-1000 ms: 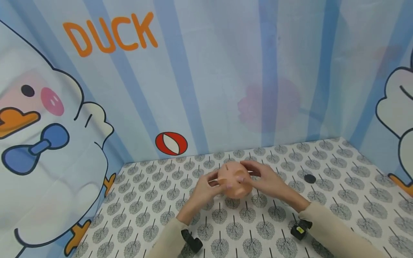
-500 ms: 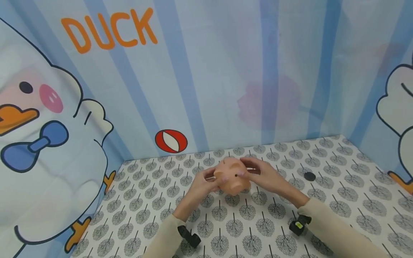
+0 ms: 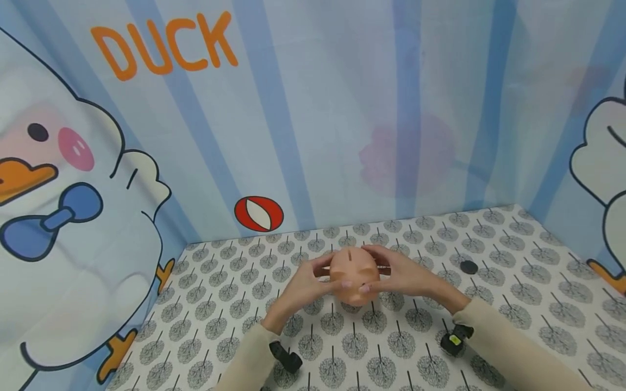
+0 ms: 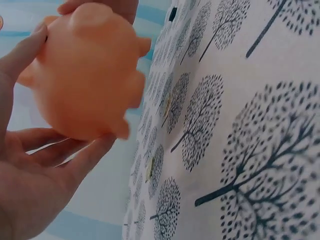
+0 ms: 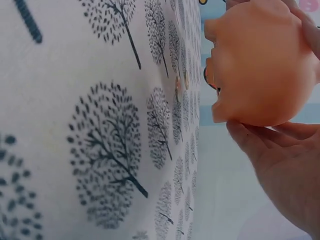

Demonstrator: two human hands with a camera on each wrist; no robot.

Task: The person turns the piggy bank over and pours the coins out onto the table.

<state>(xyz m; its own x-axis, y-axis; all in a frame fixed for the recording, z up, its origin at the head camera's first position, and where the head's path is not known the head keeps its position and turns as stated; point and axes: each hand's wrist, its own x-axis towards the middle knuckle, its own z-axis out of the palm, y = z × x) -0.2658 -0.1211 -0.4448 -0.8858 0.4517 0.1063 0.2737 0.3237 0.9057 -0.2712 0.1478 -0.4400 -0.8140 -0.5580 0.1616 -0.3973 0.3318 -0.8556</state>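
An orange-pink piggy bank (image 3: 354,269) with a slot in its top is held between both hands near the middle of the table. My left hand (image 3: 308,282) grips its left side, thumb across the front and fingers around behind. On the other side my right hand (image 3: 403,274) holds it in the same way, its thumb near the snout. In the left wrist view the stubby feet of the piggy bank (image 4: 90,75) point toward the cloth. The right wrist view shows fingertips of the right hand (image 5: 285,170) under its rounded body, close over the table.
A round black disc (image 3: 468,267) lies on the table to the right of the right hand. The tablecloth (image 3: 220,347) has a grey tree print. Behind and at both sides hangs a blue striped duck curtain (image 3: 332,108).
The piggy bank first tipped and turned so its face and eye showed, then rotated back with the slot facing up and toward the camera. Both hands kept hold of it.
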